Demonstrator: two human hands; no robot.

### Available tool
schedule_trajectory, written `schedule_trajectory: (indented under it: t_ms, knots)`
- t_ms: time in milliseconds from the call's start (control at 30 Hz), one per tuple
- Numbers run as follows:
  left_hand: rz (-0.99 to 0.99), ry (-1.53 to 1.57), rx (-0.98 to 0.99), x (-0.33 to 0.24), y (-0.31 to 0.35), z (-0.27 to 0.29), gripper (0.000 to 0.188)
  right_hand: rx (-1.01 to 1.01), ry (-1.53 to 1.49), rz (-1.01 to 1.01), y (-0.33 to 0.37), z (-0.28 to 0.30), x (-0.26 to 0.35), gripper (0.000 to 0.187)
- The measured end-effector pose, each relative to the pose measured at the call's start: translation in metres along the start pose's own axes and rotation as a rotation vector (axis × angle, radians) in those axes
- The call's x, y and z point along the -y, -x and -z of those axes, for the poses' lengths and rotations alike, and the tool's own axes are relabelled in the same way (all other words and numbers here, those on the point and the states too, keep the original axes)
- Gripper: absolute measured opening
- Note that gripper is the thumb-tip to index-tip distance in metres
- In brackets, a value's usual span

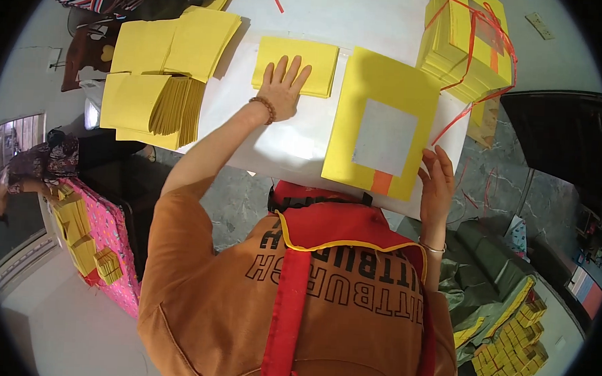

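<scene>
My left hand (pixel 283 95) lies flat, fingers spread, on a small stack of yellow paper (pixel 324 63) in the middle of the white table. A beaded bracelet circles that wrist. To its right is a larger yellow paper pack (pixel 354 82), tilted slightly, with a grey rectangle (pixel 385 134) and an orange patch (pixel 382 182) on its face. My right hand (pixel 439 176) is at this pack's lower right edge. Its fingers are loosely bent and apart, with the thumb side nearest the edge, and nothing shows in its grasp.
Folded yellow paper stacks (pixel 141 47) stand at the table's left. A tall yellow bundle tied with red string (pixel 451 43) is at the far right. Another person (pixel 33 164) is by a pink-covered table (pixel 111 246). More yellow bundles (pixel 510 352) lie at lower right.
</scene>
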State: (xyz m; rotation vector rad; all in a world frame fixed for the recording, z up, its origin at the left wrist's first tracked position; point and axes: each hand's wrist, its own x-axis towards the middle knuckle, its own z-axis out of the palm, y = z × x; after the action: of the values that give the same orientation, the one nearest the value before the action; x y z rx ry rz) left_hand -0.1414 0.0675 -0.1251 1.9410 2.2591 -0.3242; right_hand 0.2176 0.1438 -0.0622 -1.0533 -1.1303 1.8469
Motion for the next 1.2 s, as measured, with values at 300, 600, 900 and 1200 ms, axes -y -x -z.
schedule_trajectory:
  t_ms: [300, 600, 900, 1200]
  knots:
    - [0.006, 0.098, -0.031, -0.001, 0.004, 0.008, 0.068, 0.019, 0.288, 0.152, 0.002, -0.008, 0.017, 0.033]
    - [-0.156, 0.23, -0.257, -0.032, 0.036, 0.07, 0.076, 0.084, 0.808, 0.433, 0.0, -0.008, 0.006, 0.028]
    - [-0.676, 0.355, -0.342, -0.095, 0.073, 0.1, 0.056, 0.064, 0.662, 0.317, -0.002, -0.005, -0.001, 0.025]
    - [-0.677, 0.819, -0.364, -0.101, 0.069, 0.099, 0.01, 0.07, 0.444, 0.206, -0.002, -0.007, -0.003, 0.023]
